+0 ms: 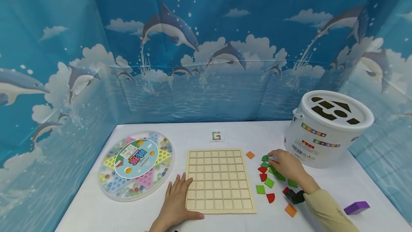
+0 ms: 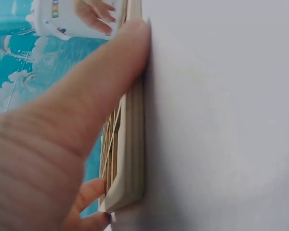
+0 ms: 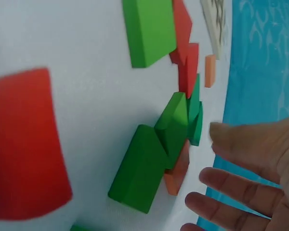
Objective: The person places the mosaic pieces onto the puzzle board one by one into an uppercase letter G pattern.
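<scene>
A wooden grid board [image 1: 220, 181] lies flat on the white table. My left hand [image 1: 175, 199] spreads over its near left corner, with fingers along the left side and thumb at the front edge. In the left wrist view, the thumb lies against the board's edge [image 2: 135, 149]. My right hand [image 1: 287, 165] reaches over a cluster of small coloured blocks, fingertips close to a green quarter-round block [image 1: 265, 158]. The right wrist view shows its fingers apart with nothing between them, beside green blocks [image 3: 174, 126] and an orange block [image 3: 177, 171]. A red block [image 3: 26, 144] lies nearer that camera.
A white bucket [image 1: 325, 137] with shape cutouts in its lid stands at the back right. A round marble game board [image 1: 136, 165] lies at left. Behind the grid is a small pattern card [image 1: 217, 135]. A purple block [image 1: 356, 208] sits far right.
</scene>
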Tool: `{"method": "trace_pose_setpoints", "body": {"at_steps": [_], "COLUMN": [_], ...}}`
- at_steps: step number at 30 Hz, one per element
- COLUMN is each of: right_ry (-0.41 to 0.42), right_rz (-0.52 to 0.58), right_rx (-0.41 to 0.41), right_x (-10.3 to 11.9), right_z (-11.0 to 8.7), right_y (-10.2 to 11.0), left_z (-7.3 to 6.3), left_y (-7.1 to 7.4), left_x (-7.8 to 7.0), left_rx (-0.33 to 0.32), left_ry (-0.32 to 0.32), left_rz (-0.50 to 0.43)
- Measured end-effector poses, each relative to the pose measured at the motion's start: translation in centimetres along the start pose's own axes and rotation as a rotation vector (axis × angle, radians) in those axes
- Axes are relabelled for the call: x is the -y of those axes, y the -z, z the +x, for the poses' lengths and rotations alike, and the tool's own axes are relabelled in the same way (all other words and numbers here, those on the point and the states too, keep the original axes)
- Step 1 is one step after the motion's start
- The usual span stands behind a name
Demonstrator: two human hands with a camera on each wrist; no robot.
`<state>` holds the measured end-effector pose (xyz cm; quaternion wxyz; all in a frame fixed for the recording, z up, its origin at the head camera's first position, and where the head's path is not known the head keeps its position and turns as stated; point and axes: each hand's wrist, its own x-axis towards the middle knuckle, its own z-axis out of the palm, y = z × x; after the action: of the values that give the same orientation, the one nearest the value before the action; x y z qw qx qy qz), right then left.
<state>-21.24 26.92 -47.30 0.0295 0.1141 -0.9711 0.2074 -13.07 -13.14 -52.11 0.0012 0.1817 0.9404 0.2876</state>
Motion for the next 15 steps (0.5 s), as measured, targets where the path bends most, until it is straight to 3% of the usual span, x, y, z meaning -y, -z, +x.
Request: {"method": "trace_pose_setpoints", "body": {"at_steps": [9, 15], "right_ry": [0.059, 0.046], "right_rz": [-0.106, -0.156], "right_rx": [0.047, 0.085], "right_x": [-0.5, -0.6], "right_z": [1.8, 2.4], "right_y": [-1.2, -1.0], "left_z": [-0.1, 0.3], "left_y": [-0.8, -1.3], "left_x": [0.9, 0.9], "left_rx": [-0.095, -0.135], "left_ry": [-0.019, -0.028], "left_rz": [-0.05, -0.026]}}
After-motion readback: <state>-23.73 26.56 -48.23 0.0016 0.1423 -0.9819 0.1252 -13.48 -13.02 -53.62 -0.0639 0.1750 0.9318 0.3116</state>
